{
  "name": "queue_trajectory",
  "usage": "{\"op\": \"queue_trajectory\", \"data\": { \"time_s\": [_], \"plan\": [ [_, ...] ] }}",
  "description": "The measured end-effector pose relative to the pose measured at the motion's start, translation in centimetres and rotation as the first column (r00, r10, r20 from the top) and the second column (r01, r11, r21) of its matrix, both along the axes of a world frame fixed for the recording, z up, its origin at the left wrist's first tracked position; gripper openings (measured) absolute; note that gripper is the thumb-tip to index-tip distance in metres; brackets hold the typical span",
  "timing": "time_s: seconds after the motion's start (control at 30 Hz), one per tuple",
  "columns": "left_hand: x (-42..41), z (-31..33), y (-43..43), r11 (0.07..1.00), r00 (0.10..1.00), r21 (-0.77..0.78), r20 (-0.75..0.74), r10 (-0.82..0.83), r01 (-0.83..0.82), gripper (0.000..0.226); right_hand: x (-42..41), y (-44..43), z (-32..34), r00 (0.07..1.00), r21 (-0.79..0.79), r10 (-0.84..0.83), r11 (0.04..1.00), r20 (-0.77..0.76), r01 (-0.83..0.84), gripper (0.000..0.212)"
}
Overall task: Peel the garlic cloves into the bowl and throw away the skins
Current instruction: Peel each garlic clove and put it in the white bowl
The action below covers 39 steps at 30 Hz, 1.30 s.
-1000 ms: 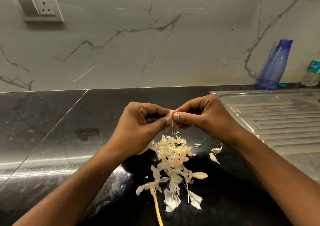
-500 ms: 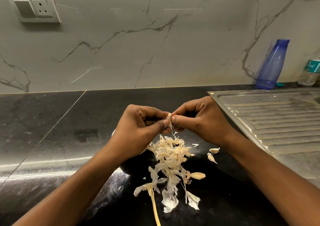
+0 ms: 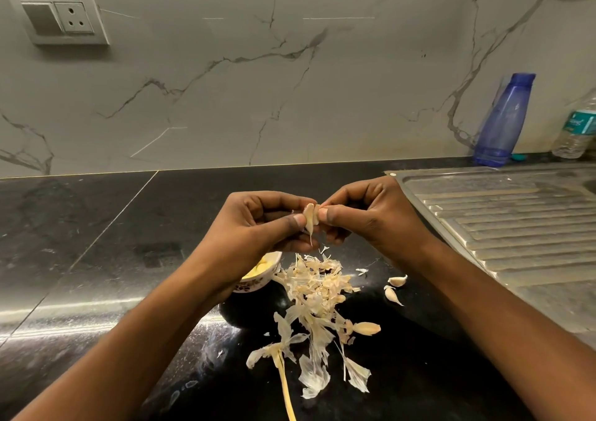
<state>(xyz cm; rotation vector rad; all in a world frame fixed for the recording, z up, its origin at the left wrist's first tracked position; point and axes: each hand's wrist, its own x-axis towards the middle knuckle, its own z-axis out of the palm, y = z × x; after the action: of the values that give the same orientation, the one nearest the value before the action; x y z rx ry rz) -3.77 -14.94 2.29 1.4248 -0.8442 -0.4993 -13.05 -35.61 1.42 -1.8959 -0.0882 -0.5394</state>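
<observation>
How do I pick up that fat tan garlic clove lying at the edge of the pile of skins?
Pinch the fat tan garlic clove across its plump middle, coming straight down from above. It lies on its side on the black stone counter, its length running left to right, and the papery skin pile crowds only its left end.
</observation>
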Motion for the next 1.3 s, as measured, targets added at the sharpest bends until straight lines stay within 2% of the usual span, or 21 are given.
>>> {"op": "queue_trajectory", "data": {
  "time_s": [0.17,0.33,0.6,0.77,0.97,1.17,1.3],
  "plan": [
    [-0.3,0.0,-0.1,0.999,0.994,0.026,0.104,0.045,-0.048,0.042,-0.2,-0.2,0.4,1.0,-0.037,0.021,0.999,-0.016,-0.021,0.011],
    [-0.3,-0.1,-0.1,0.995,0.979,0.014,0.181,0.094,-0.098,0.03,-0.3,-0.2,0.5,0.999,-0.033,0.044,0.998,-0.031,-0.045,0.009],
    [-0.6,0.4,0.1,0.998,0.998,-0.018,-0.036,0.059,-0.06,0.034,-0.3,-0.7,0.6,1.0,-0.028,-0.023,0.999,-0.015,0.022,0.007],
    [-0.5,0.4,0.1,0.998,0.996,0.002,-0.07,0.06,-0.06,0.033,-0.7,-1.4,1.2,0.998,-0.049,-0.021,0.999,-0.051,0.019,0.007],
    [-0.4,-0.1,-0.2,0.993,0.999,0.103,0.018,0.05,-0.051,0.026,-1.3,-2.0,1.7,0.984,-0.111,0.087,0.988,-0.154,-0.105,0.014],
    [-0.5,0.0,-0.1,0.991,0.994,0.124,0.106,0.036,-0.05,0.033,-1.1,-1.7,1.6,0.987,-0.185,0.093,0.976,-0.132,-0.117,0.016],
    [-0.4,-0.2,0.0,0.986,0.983,0.149,0.179,0.048,-0.075,0.021,-0.7,-1.5,1.2,0.991,-0.249,0.068,0.964,-0.111,-0.094,0.02]
  ]
}}
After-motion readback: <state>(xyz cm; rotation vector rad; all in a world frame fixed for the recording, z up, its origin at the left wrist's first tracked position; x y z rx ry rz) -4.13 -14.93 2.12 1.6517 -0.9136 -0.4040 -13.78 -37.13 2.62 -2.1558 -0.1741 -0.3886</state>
